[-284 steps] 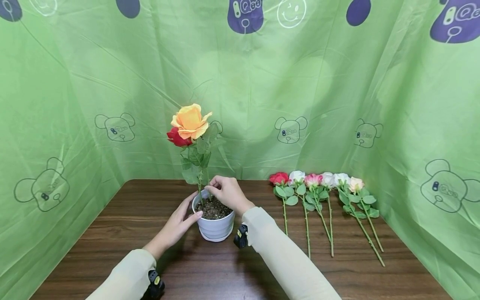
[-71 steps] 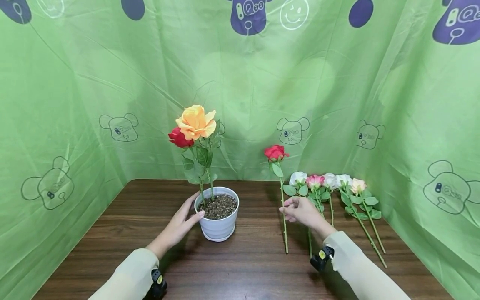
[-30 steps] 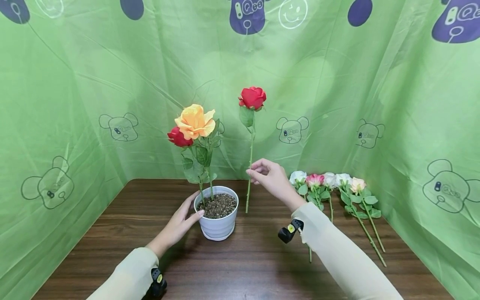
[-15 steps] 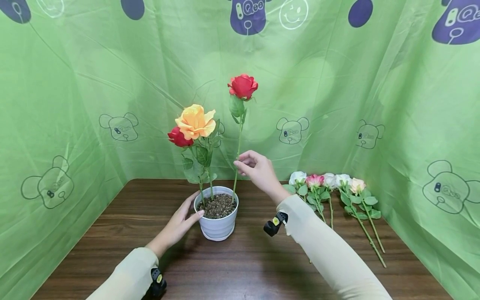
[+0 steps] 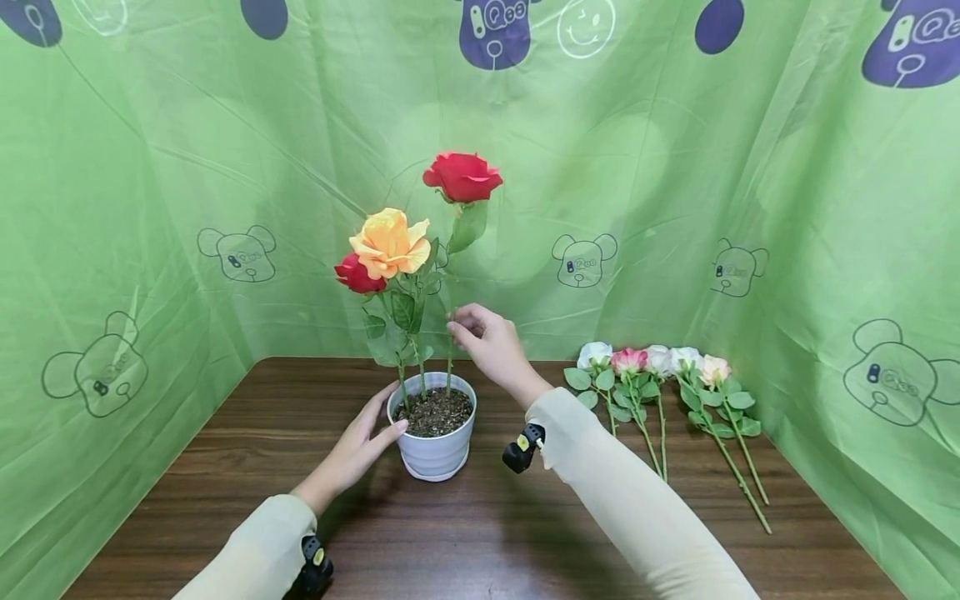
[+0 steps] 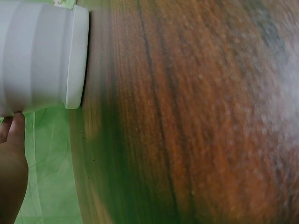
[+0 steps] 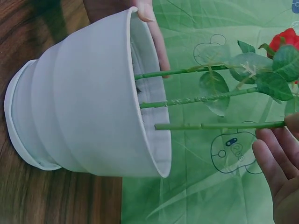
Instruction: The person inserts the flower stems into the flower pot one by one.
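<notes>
A white flowerpot (image 5: 435, 457) with dark soil (image 5: 438, 415) stands left of the table's middle. My left hand (image 5: 358, 448) holds its left side, thumb at the rim. An orange rose (image 5: 390, 243) and a red rose (image 5: 358, 274) stand in the soil on green stems. With thumb and fingertips, my right hand (image 5: 489, 337) pinches the stem of another red rose (image 5: 462, 177), upright over the pot's back part. The right wrist view shows this stem's cut lower end (image 7: 161, 126) just inside the rim, beside the two planted stems.
Several roses lie at the table's right: a white one (image 5: 594, 355), a pink one (image 5: 628, 360), more white ones (image 5: 684, 359) and a peach one (image 5: 715, 369), stems pointing forward. A green printed curtain (image 5: 480, 108) encloses the brown wooden table (image 5: 420, 542).
My right hand left the orange rose's stem, took a red rose from the right-hand row and brought it left over the pot. My left hand stayed at the pot.
</notes>
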`<state>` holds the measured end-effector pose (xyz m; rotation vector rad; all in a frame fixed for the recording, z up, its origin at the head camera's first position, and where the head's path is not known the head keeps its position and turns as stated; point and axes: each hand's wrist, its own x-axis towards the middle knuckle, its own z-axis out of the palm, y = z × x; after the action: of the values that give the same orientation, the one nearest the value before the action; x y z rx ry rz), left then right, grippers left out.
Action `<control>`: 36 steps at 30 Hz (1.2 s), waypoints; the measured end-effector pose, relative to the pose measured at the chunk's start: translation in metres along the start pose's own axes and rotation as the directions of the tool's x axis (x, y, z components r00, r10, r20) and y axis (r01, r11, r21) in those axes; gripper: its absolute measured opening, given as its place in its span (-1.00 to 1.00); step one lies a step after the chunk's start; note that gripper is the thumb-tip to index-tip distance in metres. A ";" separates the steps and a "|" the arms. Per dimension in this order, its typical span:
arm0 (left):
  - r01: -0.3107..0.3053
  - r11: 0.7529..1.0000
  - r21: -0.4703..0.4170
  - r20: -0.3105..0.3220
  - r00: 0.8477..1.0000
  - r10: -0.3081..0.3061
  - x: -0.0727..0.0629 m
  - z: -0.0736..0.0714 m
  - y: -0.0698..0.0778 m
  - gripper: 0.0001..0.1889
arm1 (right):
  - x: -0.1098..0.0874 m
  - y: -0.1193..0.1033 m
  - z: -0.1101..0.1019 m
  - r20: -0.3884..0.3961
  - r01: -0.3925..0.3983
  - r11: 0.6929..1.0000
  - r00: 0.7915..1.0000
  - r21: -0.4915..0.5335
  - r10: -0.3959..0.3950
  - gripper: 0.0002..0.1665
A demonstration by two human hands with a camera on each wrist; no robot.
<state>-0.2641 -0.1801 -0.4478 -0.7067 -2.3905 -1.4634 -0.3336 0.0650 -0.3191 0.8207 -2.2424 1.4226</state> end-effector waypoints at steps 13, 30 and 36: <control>0.007 1.000 0.006 -0.003 1.000 -0.007 0.001 0.000 0.000 -0.30 | -0.002 0.007 0.016 0.018 -0.019 0.998 1.000 -0.065 0.020 -0.80; 0.003 1.000 -0.013 0.003 1.000 -0.003 0.000 0.001 0.001 -0.32 | -0.005 0.015 0.029 -0.024 0.026 0.995 0.999 -0.093 -0.029 -0.81; 0.005 1.000 -0.012 0.004 1.000 -0.004 0.000 0.001 0.001 -0.32 | -0.006 0.018 0.030 -0.037 0.039 0.995 0.998 -0.095 -0.043 -0.81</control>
<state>-0.2636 -0.1791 -0.4473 -0.7080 -2.3899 -1.4801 -0.3404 0.0452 -0.3479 0.7962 -2.2317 1.2930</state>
